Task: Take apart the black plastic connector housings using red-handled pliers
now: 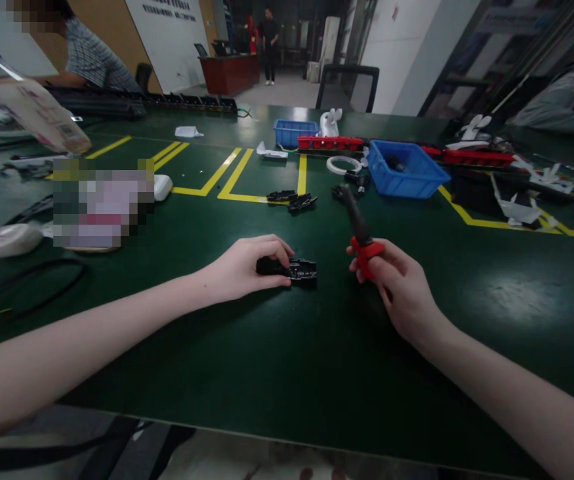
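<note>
My left hand (249, 267) pinches a small black plastic part (303, 272) between thumb and fingers, low against the green table. The part's right end shows an uneven, slotted surface; its left end is partly covered by my fingers. To the right, my right hand (399, 283) is wrapped around a stick-shaped red-and-black tool (357, 220). Its black end points up and away from me, apart from the black part; its exact kind is unclear. Farther back lie similar black pieces (291, 199) on the table.
Two blue bins, a near one (409, 181) and a smaller far one (294, 133), stand behind with red strips (331, 143). A white ring (344, 165) lies nearby. Cables and a white roll (7, 239) are at left. Another person (97, 60) sits at the far left.
</note>
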{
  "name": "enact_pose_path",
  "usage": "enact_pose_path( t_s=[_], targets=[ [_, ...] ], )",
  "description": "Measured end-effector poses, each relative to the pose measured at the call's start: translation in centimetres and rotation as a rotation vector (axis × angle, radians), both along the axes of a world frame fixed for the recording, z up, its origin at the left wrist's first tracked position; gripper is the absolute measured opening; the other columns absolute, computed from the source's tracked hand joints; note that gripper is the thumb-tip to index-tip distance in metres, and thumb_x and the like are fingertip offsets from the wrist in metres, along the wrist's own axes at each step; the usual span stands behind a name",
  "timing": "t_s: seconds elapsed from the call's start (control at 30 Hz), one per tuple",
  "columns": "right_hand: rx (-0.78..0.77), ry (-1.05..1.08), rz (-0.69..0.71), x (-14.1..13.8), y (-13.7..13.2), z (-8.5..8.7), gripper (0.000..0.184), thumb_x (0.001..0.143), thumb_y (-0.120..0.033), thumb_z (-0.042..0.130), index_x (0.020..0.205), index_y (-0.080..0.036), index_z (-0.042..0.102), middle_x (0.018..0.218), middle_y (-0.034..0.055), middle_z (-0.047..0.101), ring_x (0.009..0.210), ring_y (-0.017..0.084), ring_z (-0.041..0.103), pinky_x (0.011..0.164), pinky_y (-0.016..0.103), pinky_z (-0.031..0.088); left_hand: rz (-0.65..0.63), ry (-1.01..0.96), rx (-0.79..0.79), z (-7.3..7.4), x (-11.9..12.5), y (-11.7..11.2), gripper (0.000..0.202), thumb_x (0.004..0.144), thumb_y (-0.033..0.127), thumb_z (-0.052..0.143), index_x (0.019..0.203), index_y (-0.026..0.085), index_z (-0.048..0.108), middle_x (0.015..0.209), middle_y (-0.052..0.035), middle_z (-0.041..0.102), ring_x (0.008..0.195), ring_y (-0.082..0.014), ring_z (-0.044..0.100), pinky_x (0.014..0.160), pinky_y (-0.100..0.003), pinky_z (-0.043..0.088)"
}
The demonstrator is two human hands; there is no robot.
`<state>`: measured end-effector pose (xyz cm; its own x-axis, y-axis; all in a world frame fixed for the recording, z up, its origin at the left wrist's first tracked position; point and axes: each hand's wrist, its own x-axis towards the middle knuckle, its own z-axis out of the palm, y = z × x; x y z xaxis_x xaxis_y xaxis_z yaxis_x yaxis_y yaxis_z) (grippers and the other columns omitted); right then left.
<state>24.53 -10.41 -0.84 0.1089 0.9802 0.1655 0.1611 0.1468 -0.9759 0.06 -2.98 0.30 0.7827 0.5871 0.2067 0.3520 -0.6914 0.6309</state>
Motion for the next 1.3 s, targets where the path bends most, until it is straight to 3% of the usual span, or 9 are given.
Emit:
enact_pose_path(
  t_s=[0.07, 0.13, 0.23, 0.37, 0.53, 0.77, 1.3],
  targets=[
    [0.107, -0.328, 0.061, 0.6, 1.2, 0.1, 0.043, 0.067, -0.043, 0.074, 0.102, -0.023, 0.059, 0.098, 0.0042, 0.065, 0.085, 0.021, 0.062, 0.076, 0.038, 0.051, 0.012, -0.007, 0.017, -0.1, -0.3, 0.0, 0.017, 0.079, 0.027, 0.069, 0.089, 0.015, 0.061, 0.107, -0.0053, 0.062, 0.098, -0.0193, 0.06, 0.084, -0.036, 0.05],
    [0.323, -0.648, 0.144, 1.3, 2.2, 0.2, 0.044, 0.066, -0.04, 0.076, 0.102, -0.021, 0.059, 0.101, 0.007, 0.064, 0.094, 0.024, 0.06, 0.082, 0.042, 0.049, 0.02, -0.004, 0.03, -0.1, -0.6, 0.0, 0.02, 0.08, 0.027, 0.069, 0.093, 0.015, 0.061, 0.104, -0.0051, 0.062, 0.095, -0.0189, 0.061, 0.082, -0.035, 0.051],
    [0.479, -0.874, 0.262, 2.0, 2.6, 0.2, 0.042, 0.071, -0.04, 0.072, 0.105, -0.019, 0.059, 0.102, 0.0092, 0.064, 0.094, 0.024, 0.059, 0.08, 0.041, 0.051, -0.025, 0.021, 0.049, -0.2, -0.8, 0.1, 0.022, 0.082, 0.025, 0.067, 0.1, 0.015, 0.061, 0.104, -0.0051, 0.062, 0.094, -0.018, 0.061, 0.08, -0.033, 0.051],
    [0.489, -0.924, 0.242, 2.2, 1.7, 0.0, 0.045, 0.075, -0.038, 0.07, 0.114, -0.021, 0.056, 0.107, 0.0093, 0.063, 0.097, 0.023, 0.059, 0.081, 0.041, 0.053, -0.091, 0.039, 0.102, -0.1, -0.8, 0.2, 0.016, 0.084, 0.021, 0.064, 0.098, 0.015, 0.063, 0.106, -0.0064, 0.061, 0.097, -0.0176, 0.061, 0.084, -0.032, 0.051],
    [0.5, -0.96, 0.224, 2.6, 0.9, 0.2, 0.043, 0.075, -0.038, 0.07, 0.112, -0.021, 0.058, 0.105, 0.0089, 0.063, 0.095, 0.023, 0.06, 0.08, 0.041, 0.054, -0.098, 0.064, 0.152, -0.2, -0.9, 0.2, 0.017, 0.085, 0.022, 0.063, 0.1, 0.015, 0.064, 0.108, -0.0069, 0.06, 0.098, -0.0176, 0.06, 0.085, -0.031, 0.05],
    [0.398, -0.954, 0.252, 2.6, 0.6, 0.3, 0.038, 0.076, -0.04, 0.069, 0.107, -0.02, 0.061, 0.1, 0.0077, 0.063, 0.087, 0.021, 0.062, 0.073, 0.037, 0.055, -0.107, 0.05, 0.138, -0.2, -0.8, 0.3, 0.015, 0.086, 0.02, 0.062, 0.099, 0.015, 0.066, 0.107, -0.0075, 0.058, 0.097, -0.0176, 0.059, 0.083, -0.032, 0.051],
    [0.413, -1.053, 0.2, 3.2, 0.1, 1.1, 0.038, 0.075, -0.044, 0.068, 0.105, -0.022, 0.062, 0.1, 0.0081, 0.065, 0.087, 0.023, 0.062, 0.071, 0.04, 0.053, -0.106, 0.033, 0.101, -0.1, -0.7, 0.1, 0.014, 0.086, 0.019, 0.06, 0.099, 0.018, 0.066, 0.112, -0.008, 0.055, 0.103, -0.0202, 0.056, 0.089, -0.037, 0.049]
  ],
)
